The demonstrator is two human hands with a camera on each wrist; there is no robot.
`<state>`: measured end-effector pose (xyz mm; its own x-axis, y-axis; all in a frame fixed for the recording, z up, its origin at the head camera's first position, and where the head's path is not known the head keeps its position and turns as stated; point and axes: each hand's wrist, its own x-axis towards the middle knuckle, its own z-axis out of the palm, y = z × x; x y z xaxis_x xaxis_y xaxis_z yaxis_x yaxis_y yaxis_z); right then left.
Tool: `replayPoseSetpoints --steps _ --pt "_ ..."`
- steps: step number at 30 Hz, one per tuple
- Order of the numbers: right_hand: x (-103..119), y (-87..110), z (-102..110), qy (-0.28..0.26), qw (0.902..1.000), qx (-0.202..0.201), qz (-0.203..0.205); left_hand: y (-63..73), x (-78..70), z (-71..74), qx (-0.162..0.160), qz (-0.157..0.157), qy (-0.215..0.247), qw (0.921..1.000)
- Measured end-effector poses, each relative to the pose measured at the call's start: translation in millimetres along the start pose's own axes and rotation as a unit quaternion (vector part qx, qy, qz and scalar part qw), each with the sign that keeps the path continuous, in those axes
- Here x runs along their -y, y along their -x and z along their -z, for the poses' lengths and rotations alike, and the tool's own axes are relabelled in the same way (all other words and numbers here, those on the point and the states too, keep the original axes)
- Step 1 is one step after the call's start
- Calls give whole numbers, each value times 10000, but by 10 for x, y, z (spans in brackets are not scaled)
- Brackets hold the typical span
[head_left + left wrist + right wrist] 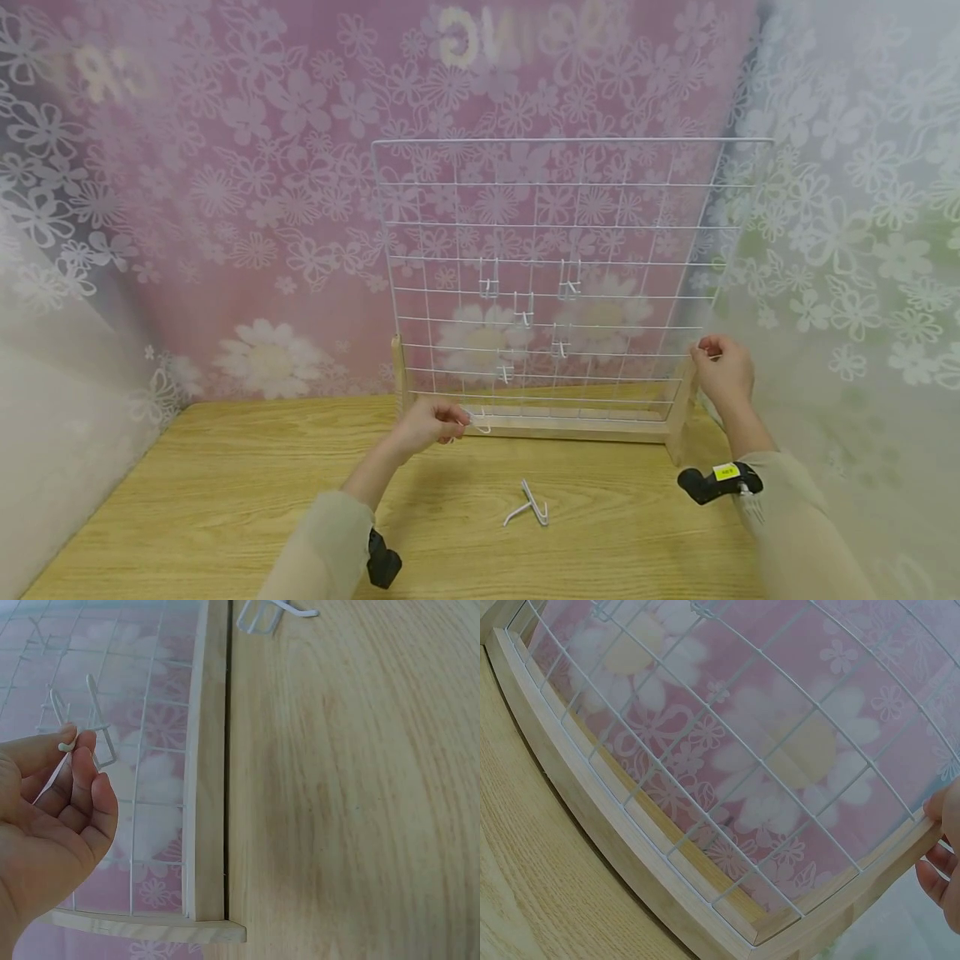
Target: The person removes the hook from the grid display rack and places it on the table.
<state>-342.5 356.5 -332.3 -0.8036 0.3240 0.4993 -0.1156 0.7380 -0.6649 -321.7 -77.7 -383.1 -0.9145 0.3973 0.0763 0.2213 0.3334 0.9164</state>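
Note:
My left hand (427,425) pinches a white wire hook (93,697) between thumb and fingertips, in front of the lower left part of a white wire grid panel (573,140). The panel stands upright in a wooden stand (592,428). At its right side, my right hand (726,371) grips the top of the stand's right post (900,855), thumb on one face and fingers behind. Several white hooks (523,319) hang on the middle and lower grid wires. Another white hook (534,505) lies on the table between my forearms.
The wood-grain table (187,500) extends in front of the stand. Behind it hangs a pink flowered curtain (225,208), and a pale flowered curtain (862,292) borders the right side. The stand's left post (400,375) rises beyond my left hand.

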Motion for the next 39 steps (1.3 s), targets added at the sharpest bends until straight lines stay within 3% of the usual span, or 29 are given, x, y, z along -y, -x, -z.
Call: replayPoseSetpoints --steps 8,26,29,39 --pt "17 -1 3 14 10000 -22 -17 35 91 -53 218 -150 95 9996" --pt "38 10 18 12 10000 18 -55 85 270 -204 734 -43 185 9971" --pt "39 13 16 1 10000 25 -82 145 211 -228 754 -64 152 9970" --pt "47 11 14 33 9999 64 -117 131 335 -287 872 271 18 9958"
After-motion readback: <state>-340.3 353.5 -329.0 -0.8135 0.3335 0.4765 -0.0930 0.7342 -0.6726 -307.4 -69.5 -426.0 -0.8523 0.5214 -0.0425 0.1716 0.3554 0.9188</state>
